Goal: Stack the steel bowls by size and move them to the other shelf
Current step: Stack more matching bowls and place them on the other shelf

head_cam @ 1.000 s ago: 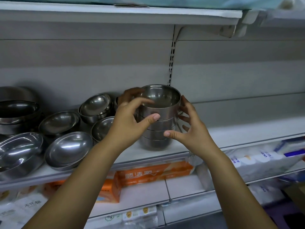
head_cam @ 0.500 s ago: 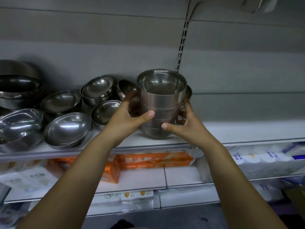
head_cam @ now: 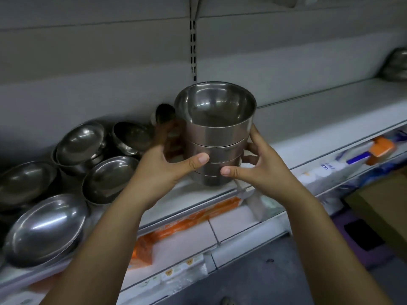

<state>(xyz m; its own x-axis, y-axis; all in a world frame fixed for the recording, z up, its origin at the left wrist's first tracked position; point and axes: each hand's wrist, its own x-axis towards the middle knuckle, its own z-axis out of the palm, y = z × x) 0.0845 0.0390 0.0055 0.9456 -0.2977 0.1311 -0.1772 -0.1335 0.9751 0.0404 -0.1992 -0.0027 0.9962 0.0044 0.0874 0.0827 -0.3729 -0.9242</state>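
A stack of several steel bowls (head_cam: 217,133) is held between both hands just above the white shelf (head_cam: 308,128), near the slotted upright. My left hand (head_cam: 163,166) grips its left side, thumb across the front. My right hand (head_cam: 259,166) grips the right side, thumb on the lower bowls. More steel bowls lie loose to the left: a large one (head_cam: 44,230) at the front, a medium one (head_cam: 110,177) behind it, and others (head_cam: 81,139) toward the back wall.
The right shelf section has another steel bowl (head_cam: 396,64) at its far end. Below are orange packages (head_cam: 187,221), white packs and a blue-and-orange pack (head_cam: 372,150). A cardboard box (head_cam: 383,205) stands at the lower right on the floor.
Both hands lifted the bowl stack off the shelf and carried it slightly right. The view has swung down and to the right, bringing the right shelf section into sight.
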